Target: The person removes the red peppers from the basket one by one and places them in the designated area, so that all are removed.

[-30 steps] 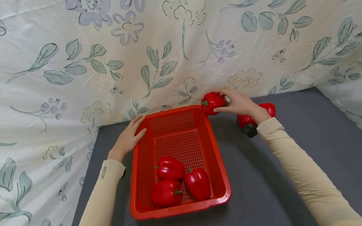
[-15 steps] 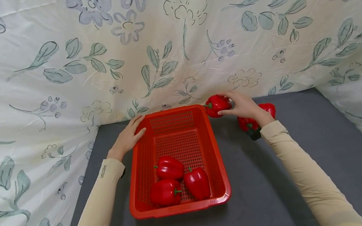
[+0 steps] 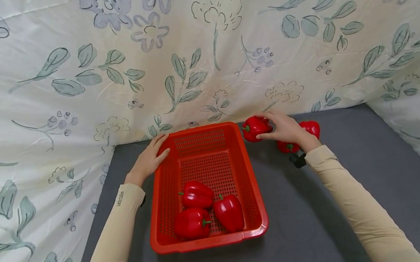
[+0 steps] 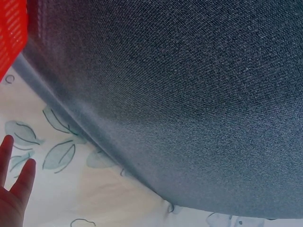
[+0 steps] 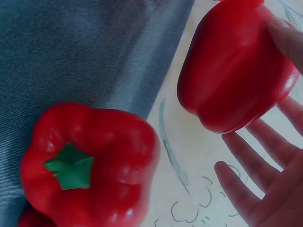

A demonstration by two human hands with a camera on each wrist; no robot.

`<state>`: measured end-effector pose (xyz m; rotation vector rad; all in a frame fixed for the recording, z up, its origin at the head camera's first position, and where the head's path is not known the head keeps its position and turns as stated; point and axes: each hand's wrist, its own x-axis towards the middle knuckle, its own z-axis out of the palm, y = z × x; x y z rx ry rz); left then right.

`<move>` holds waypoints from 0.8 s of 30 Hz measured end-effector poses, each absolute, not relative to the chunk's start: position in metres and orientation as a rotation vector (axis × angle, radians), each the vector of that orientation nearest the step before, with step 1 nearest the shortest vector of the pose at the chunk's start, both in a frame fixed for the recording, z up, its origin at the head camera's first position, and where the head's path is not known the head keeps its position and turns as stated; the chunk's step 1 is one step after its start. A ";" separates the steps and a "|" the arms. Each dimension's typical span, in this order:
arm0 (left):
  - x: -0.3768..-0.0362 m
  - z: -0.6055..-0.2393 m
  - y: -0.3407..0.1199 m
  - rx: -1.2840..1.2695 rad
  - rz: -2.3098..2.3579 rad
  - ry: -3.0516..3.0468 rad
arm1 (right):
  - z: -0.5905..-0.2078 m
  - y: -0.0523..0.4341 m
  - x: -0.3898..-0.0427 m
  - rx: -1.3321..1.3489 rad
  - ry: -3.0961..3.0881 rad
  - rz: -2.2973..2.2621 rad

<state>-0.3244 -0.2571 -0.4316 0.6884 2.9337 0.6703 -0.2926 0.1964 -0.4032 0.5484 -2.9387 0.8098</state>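
A red mesh basket sits on the grey table and holds three red bell peppers. My left hand rests flat on the basket's far left corner, fingers straight; its fingertips and the basket edge show in the left wrist view. My right hand is at a red pepper just right of the basket's far corner. In the right wrist view the thumb lies on this pepper and the fingers are spread straight beside it. Two more peppers lie under my right wrist.
A floral cloth walls in the table at the back and both sides. Bare grey table surface stretches to the right and front of the basket. A black strap sits on my right wrist.
My right hand has carried the pepper a little down and to the right, away from the basket's corner, and its fingers have loosened. The left hand and basket have stayed put.
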 end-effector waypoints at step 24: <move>-0.325 -0.433 -0.258 0.683 0.676 2.932 | -0.430 0.198 -0.287 0.677 -2.978 0.612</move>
